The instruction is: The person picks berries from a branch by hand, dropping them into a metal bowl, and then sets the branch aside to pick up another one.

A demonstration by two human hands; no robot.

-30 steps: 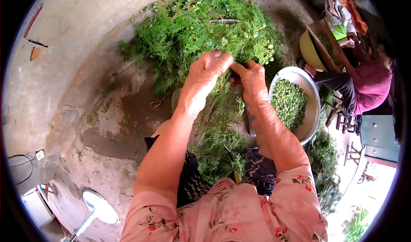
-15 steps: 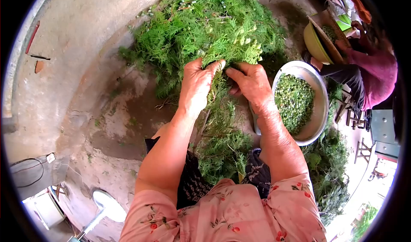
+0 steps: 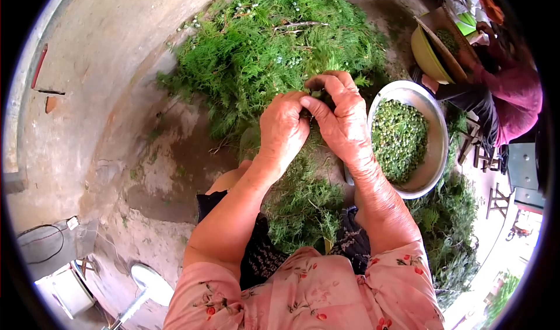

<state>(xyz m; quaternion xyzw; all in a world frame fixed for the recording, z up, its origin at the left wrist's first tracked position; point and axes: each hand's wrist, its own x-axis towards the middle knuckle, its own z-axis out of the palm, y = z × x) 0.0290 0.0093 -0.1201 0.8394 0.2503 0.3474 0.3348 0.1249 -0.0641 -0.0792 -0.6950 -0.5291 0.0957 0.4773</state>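
My left hand (image 3: 283, 128) and my right hand (image 3: 344, 115) meet above the near edge of a big green pile of scale-leaved evergreen branches (image 3: 251, 67). Both are closed, fingertips pinched together on an evergreen sprig (image 3: 326, 61), its light green tip poking out beyond them; most of it is hidden by my fingers. To the right of my right hand stands a round metal basin (image 3: 438, 126), partly filled with small green cones (image 3: 399, 137). More evergreen cuttings (image 3: 303, 207) lie below my hands, between my knees.
At the upper right a co-worker in a magenta top (image 3: 516, 99) sits beside a yellow-green tub (image 3: 429, 58) and a woven tray (image 3: 443, 47). Further branches (image 3: 446, 236) lie right of my arm. A white round-topped stand (image 3: 153, 283) is at lower left.
My hands have come closer together and turned inward. The leafy sprig that spread out above and hung below them shows much less now. The basin stays put.
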